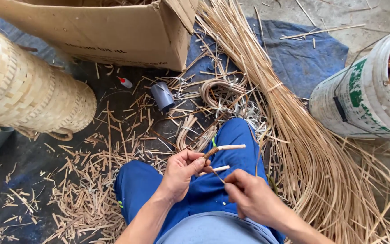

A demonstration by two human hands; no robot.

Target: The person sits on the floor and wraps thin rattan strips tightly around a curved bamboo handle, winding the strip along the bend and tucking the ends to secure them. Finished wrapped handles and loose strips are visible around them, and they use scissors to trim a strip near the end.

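My left hand (pixel 182 172) grips a bent rattan handle piece (pixel 225 147) whose two pale ends stick out to the right, one above the other. A brown strip is wound around its bend near my fingertips. My right hand (pixel 248 195) pinches the thin brown strip (pixel 218 175) just below the handle piece, fingers closed on it. Both hands hover over my lap in blue trousers (pixel 231 135).
A large bundle of long cane strips (pixel 294 135) fans across the right. A white bucket (pixel 362 99) with cane stands far right. Stacked woven baskets (pixel 28 90) lie left, a cardboard box (pixel 113 31) at top. A grey tube (pixel 162 96), small glue bottle (pixel 125 82) and scattered offcuts cover the floor.
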